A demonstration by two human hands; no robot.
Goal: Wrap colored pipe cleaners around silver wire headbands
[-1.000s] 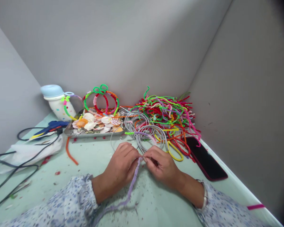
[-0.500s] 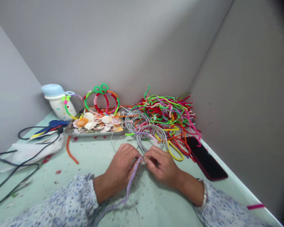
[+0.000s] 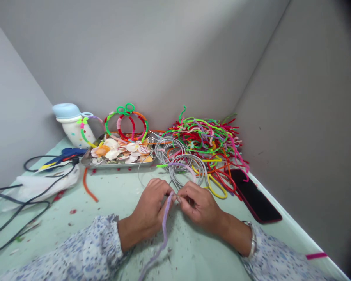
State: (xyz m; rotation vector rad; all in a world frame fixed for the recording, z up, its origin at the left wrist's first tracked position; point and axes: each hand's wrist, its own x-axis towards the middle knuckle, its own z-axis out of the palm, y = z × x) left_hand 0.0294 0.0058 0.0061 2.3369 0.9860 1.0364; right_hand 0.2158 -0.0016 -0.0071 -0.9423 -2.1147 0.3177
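A fuzzy light-purple pipe cleaner (image 3: pixel 165 226) runs from between my hands down toward the bottom edge of the view. My left hand (image 3: pixel 152 207) is closed, pinching its upper end between thumb and forefinger. Close beside it, my right hand (image 3: pixel 200 205) is closed too, thumb and forefinger pinched on what looks like the thin tip of the same pipe cleaner; the fingers mostly cover that spot. Just beyond my hands lie coils of grey wire (image 3: pixel 203 166), with a purple pipe cleaner with a green end (image 3: pixel 175 165) across them.
A metal tray (image 3: pixel 117 166) of seashells (image 3: pixel 112 144) stands at the back, with twisted pipe-cleaner rings (image 3: pixel 133 127) on it. To its right rises a heap of coloured pipe cleaners (image 3: pixel 204 134). A phone (image 3: pixel 257 197), a white bottle (image 3: pixel 76 130) and black cables (image 3: pixel 20 203) flank the sides.
The hanging length of purple pipe cleaner has swung a little to the right. Both hands stay pinched together in nearly the same place.
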